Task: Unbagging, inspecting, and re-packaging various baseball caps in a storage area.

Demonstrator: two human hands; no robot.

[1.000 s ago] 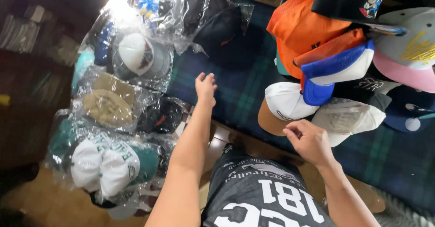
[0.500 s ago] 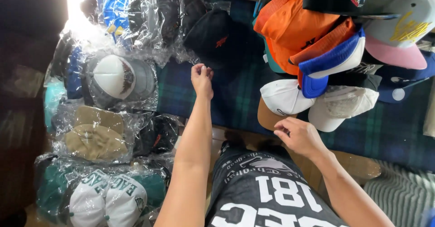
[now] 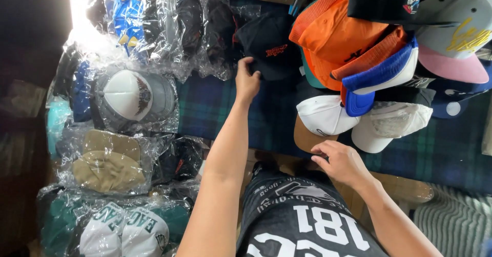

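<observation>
Head view over a hat display spread on a dark plaid cloth. The left hand is stretched to the far side of the cloth, fingers closed on the near edge of a black cap with orange embroidery; the cap lies unwrapped, touching the row of plastic-bagged caps along the far edge. The right hand rests half-curled and holding nothing at the cloth's near edge, just beside a tan brim that sticks out under a white cap.

Step in hand, as judged: taking hold of the black cap. Lifting it would call for a firm pinch on its edge and a draw toward the near edge, clear of the loose plastic beside it.

At the right edge stands a pile of caps, an orange cap uppermost with a blue-and-white cap below. At the left edge lie a bagged white-and-grey trucker cap and a bagged tan hat.

Hard to make out: glare at the far left corner washes out the bags there; the left thumb is hidden behind the cap; the pile is cut off by the frame.
</observation>
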